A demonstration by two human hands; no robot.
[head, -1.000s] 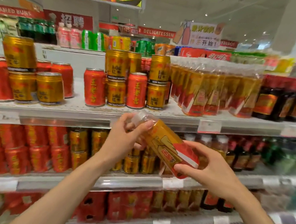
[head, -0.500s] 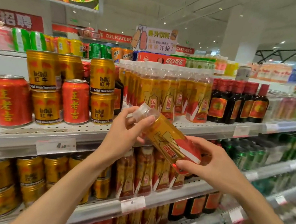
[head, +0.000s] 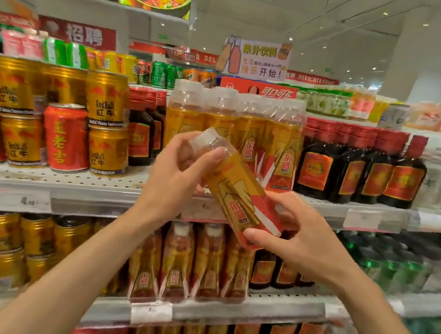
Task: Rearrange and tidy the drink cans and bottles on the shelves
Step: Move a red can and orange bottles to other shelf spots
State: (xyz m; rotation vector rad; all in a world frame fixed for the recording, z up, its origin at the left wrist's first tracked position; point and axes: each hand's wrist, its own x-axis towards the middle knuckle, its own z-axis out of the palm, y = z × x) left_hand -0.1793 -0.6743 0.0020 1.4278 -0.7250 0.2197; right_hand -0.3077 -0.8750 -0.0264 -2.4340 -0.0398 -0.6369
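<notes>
since half a second ago the view slides right along the shelf [head: 52, 182] while the tilted bottle [head: 234, 194] keeps its pose. left of the bottle, ribbed gold cans [head: 105, 98] stack beside a red can [head: 65, 136]. left hand [head: 176, 172] has fingers curled round the clear cap end; right hand [head: 302, 239] pinches the red base. behind it stands the matching bottle row [head: 236, 124]. glossy shrink film looks slick, so a loose grip could drop it onto that row.
</notes>
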